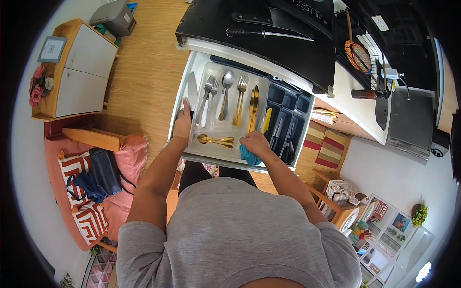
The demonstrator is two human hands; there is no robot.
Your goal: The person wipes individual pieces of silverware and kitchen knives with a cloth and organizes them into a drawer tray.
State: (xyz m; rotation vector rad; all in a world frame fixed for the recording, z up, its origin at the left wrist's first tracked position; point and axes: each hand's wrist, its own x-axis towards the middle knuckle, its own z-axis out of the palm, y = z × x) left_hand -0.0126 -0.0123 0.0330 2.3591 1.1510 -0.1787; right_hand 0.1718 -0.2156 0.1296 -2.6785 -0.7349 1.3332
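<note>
An open drawer (186, 157) lies before me with a clear plastic cutlery tray (236, 154) and a dark blue organizer (276, 90). My left hand (182, 124) is at the drawer's left side, on or beside the handle of a large knife (192, 88); its grip is unclear. My right hand (255, 142) holds a teal cloth (249, 156) at the tray's front right, just below the gold knives (253, 108). Silver forks (209, 86), silver spoons (227, 81), gold forks (241, 84) and small gold spoons (216, 139) lie in the tray. A yellow-bladed knife (267, 120) lies in the organizer.
A black countertop (212, 25) overhangs the drawer's back, bearing a cleaver (252, 18) and a honing steel (264, 33). A brown bottle (363, 94) stands near the sink at right. A pink sofa (54, 172) with cushions and a dark bag (104, 171) is at left.
</note>
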